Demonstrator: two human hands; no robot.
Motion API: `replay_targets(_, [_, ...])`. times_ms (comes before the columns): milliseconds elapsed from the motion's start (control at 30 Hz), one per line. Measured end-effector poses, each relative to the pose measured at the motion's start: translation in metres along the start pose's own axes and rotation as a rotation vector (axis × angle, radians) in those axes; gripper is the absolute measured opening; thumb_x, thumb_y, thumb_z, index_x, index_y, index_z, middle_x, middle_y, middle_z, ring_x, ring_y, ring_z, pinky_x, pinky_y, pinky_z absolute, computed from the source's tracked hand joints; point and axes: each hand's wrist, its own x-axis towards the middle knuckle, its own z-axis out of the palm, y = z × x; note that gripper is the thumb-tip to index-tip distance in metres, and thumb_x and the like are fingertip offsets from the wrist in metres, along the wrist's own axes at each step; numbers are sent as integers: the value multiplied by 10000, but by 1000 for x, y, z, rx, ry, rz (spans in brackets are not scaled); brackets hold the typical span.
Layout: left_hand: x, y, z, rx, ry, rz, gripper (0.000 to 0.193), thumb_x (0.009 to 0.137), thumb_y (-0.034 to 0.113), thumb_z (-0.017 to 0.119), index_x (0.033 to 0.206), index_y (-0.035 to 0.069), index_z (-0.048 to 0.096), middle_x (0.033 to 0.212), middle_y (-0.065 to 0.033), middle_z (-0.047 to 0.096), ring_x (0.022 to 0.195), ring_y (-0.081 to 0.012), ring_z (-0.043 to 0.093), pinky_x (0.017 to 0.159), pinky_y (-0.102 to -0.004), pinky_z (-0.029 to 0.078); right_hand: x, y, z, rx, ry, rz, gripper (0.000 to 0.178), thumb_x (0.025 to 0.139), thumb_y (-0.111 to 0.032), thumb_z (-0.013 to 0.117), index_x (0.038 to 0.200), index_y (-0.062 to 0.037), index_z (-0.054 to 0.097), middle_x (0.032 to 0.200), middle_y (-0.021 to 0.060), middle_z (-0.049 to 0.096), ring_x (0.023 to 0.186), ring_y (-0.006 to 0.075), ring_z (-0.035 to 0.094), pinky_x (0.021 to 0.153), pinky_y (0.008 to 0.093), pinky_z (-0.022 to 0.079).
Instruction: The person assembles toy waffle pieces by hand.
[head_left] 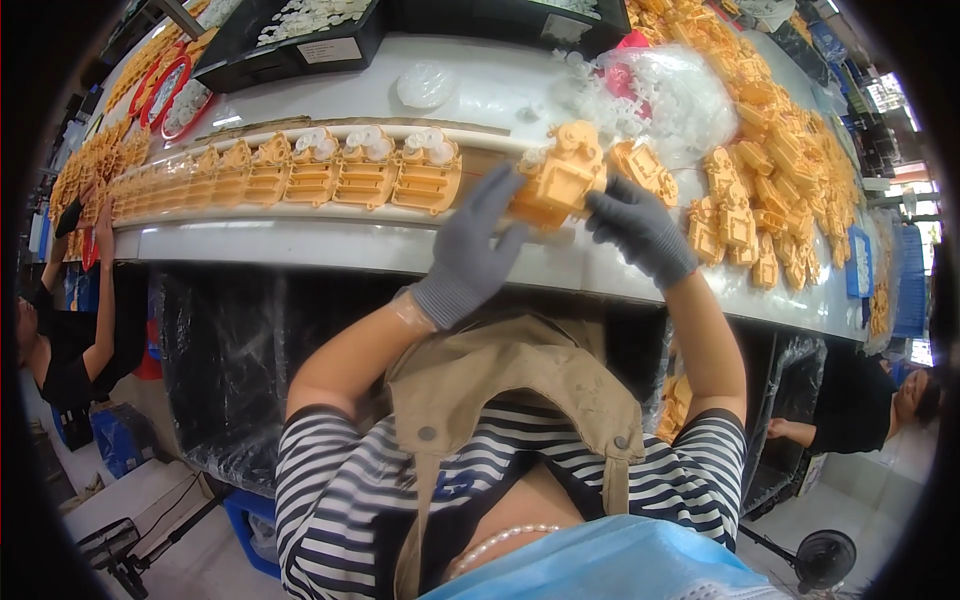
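Observation:
My right hand, in a grey glove, pinches the right edge of an orange plastic housing, its fingers closed. The housing is raised over the right end of a line of similar orange parts. My left hand, also gloved in grey, is beside the housing's left side with fingers and thumb apart. Whether its fingertips touch the housing I cannot tell. Left of that hand, the nearest housing in the row lies hollow side up with a whitish piece at its top. Another loose orange housing lies just behind my right hand.
A large heap of orange housings covers the table's right side. Behind my hands lies a clear bag of whitish pieces. Black trays stand at the back, near a clear round bundle. Other people are at far left and right.

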Motion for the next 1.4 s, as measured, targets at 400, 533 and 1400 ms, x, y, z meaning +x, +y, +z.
replay_targets(400, [66, -42, 19, -86, -242, -306, 692, 805, 382, 640, 1315, -30, 416, 1127, -233, 587, 1003, -291, 605, 878, -348, 466, 11, 15, 12, -55, 18, 111, 268, 812, -254, 705, 828, -26, 565, 707, 56, 587, 582, 108, 572, 540, 226, 496])
replay_targets(533, [68, -40, 31, 18, -192, -201, 747, 782, 375, 672, 1321, -56, 388, 1165, -230, 569, 1033, -310, 595, 895, -350, 462, 9, 16, 9, -41, 24, 125, 275, 811, -264, 708, 820, -30, 564, 705, 62, 588, 574, 103, 572, 526, 214, 485])
replay_targets(1400, [48, -3, 26, -1395, -180, -720, 443, 928, 282, 565, 1233, -24, 467, 1146, -138, 587, 1048, -223, 609, 892, -349, 536, -26, -7, 23, -184, 49, 115, 296, 816, -322, 696, 804, -47, 588, 619, 22, 564, 482, 82, 536, 435, 179, 407])
